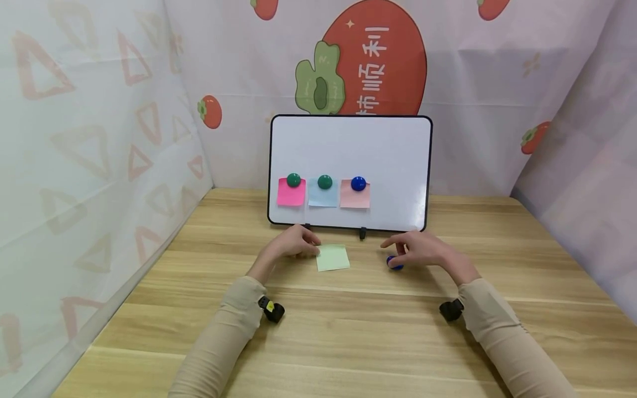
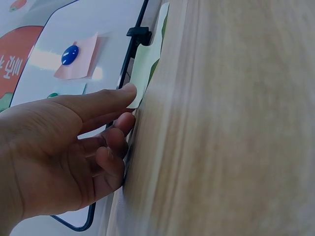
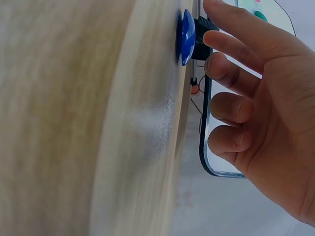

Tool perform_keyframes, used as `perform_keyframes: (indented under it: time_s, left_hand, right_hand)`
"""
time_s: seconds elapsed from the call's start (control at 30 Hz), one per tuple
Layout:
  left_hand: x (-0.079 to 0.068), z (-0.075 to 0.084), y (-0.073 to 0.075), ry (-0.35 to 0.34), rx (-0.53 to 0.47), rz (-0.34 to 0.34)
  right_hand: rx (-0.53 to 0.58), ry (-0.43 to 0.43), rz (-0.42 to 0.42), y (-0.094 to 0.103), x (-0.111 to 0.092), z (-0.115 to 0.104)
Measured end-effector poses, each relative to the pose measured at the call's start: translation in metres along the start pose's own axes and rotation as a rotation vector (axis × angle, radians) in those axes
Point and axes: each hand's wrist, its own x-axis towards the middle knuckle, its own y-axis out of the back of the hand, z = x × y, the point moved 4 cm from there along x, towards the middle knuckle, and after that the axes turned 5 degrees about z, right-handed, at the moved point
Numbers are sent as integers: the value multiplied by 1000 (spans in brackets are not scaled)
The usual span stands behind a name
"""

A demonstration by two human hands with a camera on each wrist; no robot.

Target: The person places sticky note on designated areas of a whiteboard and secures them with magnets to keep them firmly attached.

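Observation:
A pale green sticky note lies on the table in front of the whiteboard. At its left edge is my left hand; in the left wrist view the thumb meets the note's near corner, with the other fingers curved below and a gap between. My right hand hovers over a blue round magnet on the table, its thumb partly covering the magnet in the head view. In the right wrist view, that magnet stands beside the fingers, not enclosed by them.
On the whiteboard, green magnets hold a bright pink note and a light blue note. Another blue magnet holds a pale pink note. Small black feet support the board. A patterned cloth hangs behind.

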Motion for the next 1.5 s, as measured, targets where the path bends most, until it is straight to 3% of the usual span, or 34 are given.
perform_keyframes:
  time_s: [0.53,1.03,1.5]
  left_hand:
    - [1,-1,-2,19,21,8]
    - [0,3,-6,-8,60,-4]
    - [-4,7,-5,-44,76,-16]
  right_hand:
    - [137,11,-90,-5,-5,8]
    - [235,10,-129,-7,-7,21]
    - [184,35,-101,-7,-4,20]
